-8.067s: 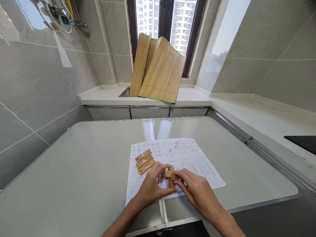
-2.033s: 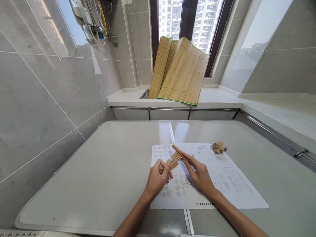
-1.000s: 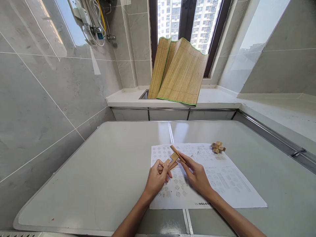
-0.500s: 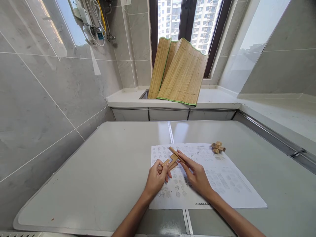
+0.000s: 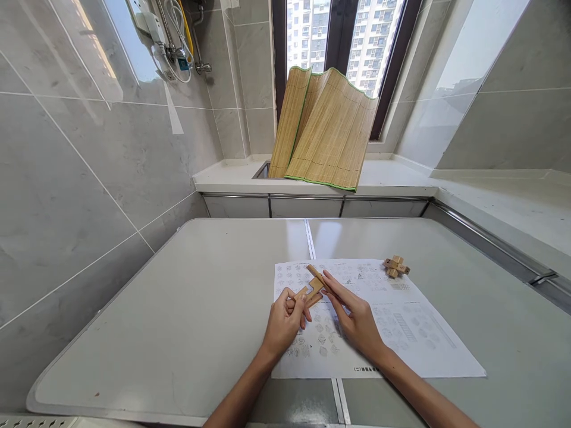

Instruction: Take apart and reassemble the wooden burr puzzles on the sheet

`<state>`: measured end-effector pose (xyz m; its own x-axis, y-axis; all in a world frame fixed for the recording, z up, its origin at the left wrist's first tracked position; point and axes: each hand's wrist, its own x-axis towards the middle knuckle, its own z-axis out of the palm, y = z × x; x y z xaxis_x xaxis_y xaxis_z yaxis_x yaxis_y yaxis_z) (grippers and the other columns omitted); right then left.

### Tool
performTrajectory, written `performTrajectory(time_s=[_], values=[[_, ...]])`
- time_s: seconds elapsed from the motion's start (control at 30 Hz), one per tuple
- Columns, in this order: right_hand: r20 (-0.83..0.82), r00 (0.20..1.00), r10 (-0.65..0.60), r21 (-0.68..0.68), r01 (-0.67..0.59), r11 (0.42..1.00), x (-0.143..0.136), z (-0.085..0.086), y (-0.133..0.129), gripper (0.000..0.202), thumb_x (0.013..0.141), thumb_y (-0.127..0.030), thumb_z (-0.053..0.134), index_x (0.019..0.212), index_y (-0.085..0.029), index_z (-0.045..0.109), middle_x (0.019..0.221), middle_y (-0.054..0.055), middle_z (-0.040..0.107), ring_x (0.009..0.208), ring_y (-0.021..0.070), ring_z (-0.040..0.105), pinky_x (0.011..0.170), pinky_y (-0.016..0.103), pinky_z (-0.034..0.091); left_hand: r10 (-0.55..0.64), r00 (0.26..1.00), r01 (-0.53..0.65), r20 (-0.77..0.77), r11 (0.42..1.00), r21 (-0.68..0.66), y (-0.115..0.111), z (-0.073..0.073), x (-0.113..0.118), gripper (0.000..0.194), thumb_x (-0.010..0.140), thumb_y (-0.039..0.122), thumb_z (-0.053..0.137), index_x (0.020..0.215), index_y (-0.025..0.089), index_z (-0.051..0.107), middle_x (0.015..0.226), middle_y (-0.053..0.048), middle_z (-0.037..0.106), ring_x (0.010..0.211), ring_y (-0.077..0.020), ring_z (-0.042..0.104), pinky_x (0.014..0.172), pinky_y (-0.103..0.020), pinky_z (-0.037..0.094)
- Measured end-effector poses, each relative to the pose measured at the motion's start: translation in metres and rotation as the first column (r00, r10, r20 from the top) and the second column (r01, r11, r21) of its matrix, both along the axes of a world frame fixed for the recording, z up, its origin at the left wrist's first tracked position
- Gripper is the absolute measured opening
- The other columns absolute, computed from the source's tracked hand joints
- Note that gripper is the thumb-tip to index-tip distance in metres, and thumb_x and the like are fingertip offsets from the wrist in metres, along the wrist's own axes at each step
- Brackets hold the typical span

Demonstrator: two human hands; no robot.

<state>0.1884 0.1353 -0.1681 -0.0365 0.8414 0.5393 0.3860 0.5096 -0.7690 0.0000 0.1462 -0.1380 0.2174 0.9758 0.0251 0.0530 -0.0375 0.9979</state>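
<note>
Left of the sheet (image 5: 428, 351), the worktop (image 5: 156, 321) spreads wide to its rounded edge; the near edge passes under both arms (image 5: 243, 383). Above the sheet, the left hand (image 5: 286, 320) pinches notched wooden pieces (image 5: 316, 285), and the right hand (image 5: 355, 316) grips a strip (image 5: 314, 273) touching them. A block cross (image 5: 395, 267) sits by the sheet's far-right corner; beyond, a mat (image 5: 330, 131) leans before the window (image 5: 339, 41).

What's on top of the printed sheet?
An interlocked block assembly at the far-right corner of the sheet. Over it, left hand and right hand hold flat wooden pieces; what they cover is hidden.
</note>
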Motion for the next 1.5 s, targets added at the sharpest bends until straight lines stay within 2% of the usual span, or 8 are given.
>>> performTrajectory(time_s=[0.5,0.73,0.97,1.27,1.5], values=[[0.03,0.999,-0.022,0.027,0.021,0.999,-0.0019,-0.0007,-0.002,0.048,0.105,-0.026,0.048,0.152,-0.036,0.047,0.155,-0.002,0.05,0.141,0.028,0.049,0.115,0.051,0.048,-0.023,0.999,0.024,0.045,1.0,-0.017,-0.0001,-0.0041,0.0015,0.043,0.093,0.057,0.06,0.075,0.023,0.041,0.06,0.001,0.066,0.045,-0.0094,0.049,0.049,-0.022,0.037],[0.028,0.999,0.025,0.047,-0.026,0.999,-0.0003,0.0024,-0.001,0.045,0.105,-0.026,0.047,0.149,-0.032,0.052,0.155,0.002,0.051,0.141,0.0298,0.049,0.113,0.053,0.05,-0.034,0.999,0.034,0.034,0.999,-0.006,0.0009,-0.0017,-0.0005,0.042,0.094,0.055,0.059,0.075,0.023,0.04,0.061,0.001,0.066,0.047,-0.0098,0.051,0.05,-0.023,0.039],[0.044,0.999,0.021,0.041,-0.023,0.999,0.0003,0.0008,-0.0006,0.046,0.105,-0.022,0.046,0.149,-0.034,0.051,0.156,0.001,0.048,0.143,0.0289,0.047,0.113,0.052,0.05,-0.038,0.998,0.039,0.043,0.999,-0.004,0.0005,-0.005,0.0001,0.042,0.095,0.055,0.059,0.076,0.023,0.041,0.061,0.001,0.066,0.046,-0.0095,0.05,0.051,-0.023,0.039],[0.074,0.997,0.018,0.043,-0.022,0.999,-0.0057,-0.0003,-0.0019,0.048,0.105,-0.018,0.043,0.15,-0.035,0.05,0.163,0.003,0.037,0.137,0.0282,0.055,0.105,0.045,0.057,-0.04,0.999,0.04,0.033,0.999,-0.02,0.0013,-0.0061,0.0009,0.042,0.094,0.055,0.06,0.076,0.022,0.041,0.062,0.0,0.067,0.045,-0.0088,0.049,0.049,-0.021,0.036],[0.098,0.995,0.018,0.04,-0.022,0.999,-0.0039,0.0037,-0.0028,0.048,0.104,-0.017,0.044,0.148,-0.035,0.053,0.162,0.005,0.039,0.133,0.0281,0.059,0.101,0.043,0.059,-0.042,0.998,0.043,0.043,0.999,-0.016,0.001,-0.0047,-0.0002,0.042,0.094,0.055,0.06,0.075,0.022,0.042,0.061,0.0,0.068,0.045,-0.0092,0.05,0.049,-0.022,0.036]])
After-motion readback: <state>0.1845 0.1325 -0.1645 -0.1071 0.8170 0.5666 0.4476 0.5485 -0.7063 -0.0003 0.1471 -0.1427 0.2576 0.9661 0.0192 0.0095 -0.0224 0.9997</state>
